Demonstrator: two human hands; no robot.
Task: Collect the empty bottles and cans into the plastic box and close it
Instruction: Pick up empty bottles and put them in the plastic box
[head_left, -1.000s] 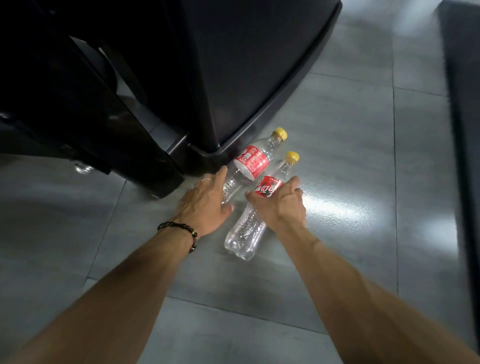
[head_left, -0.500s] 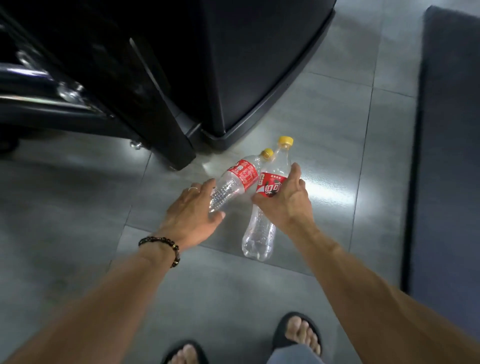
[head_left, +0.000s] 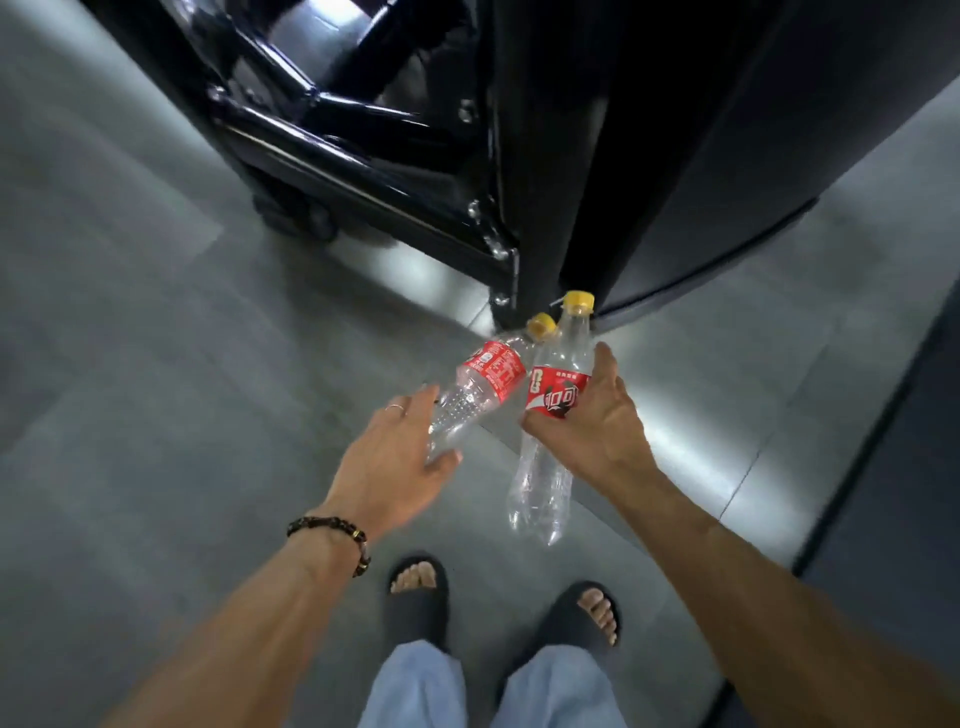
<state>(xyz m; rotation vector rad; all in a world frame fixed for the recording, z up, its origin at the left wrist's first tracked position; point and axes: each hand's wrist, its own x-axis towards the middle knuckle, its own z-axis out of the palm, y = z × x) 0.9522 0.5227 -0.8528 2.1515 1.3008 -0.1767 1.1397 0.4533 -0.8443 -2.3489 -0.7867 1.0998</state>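
Standing view, looking down at grey floor tiles (head_left: 156, 364). 2 clear empty bottles with red labels and yellow caps, 1 per hand, both off the floor.

Right hand (head_left: 597, 415) wraps the right bottle (head_left: 550, 447) at its label, thumb on the near side and fingers round the far side. Cap points away from the person, base hangs down toward the feet. Gripping at the label puts the hold near the bottle's middle, probably so it doesn't swing.

Left hand (head_left: 395, 457) holds the left bottle (head_left: 478, 389) at its lower ribbed part, thumb under, fingers over the top. The bottle sticks out tilted, cap angled toward the other cap; the 2 caps are just beside each other. Fingers look only loosely curved, so the grip seems lighter than the right one.

A black wheeled frame (head_left: 337, 145) and a dark cabinet (head_left: 701, 130) stand ahead. Feet in dark slippers (head_left: 415, 597) below.

The plastic box is not in view, nor are any cans. Judged step: carry both bottles to the box. Task looks early; nothing is boxed here and the lid is not yet dealt with.
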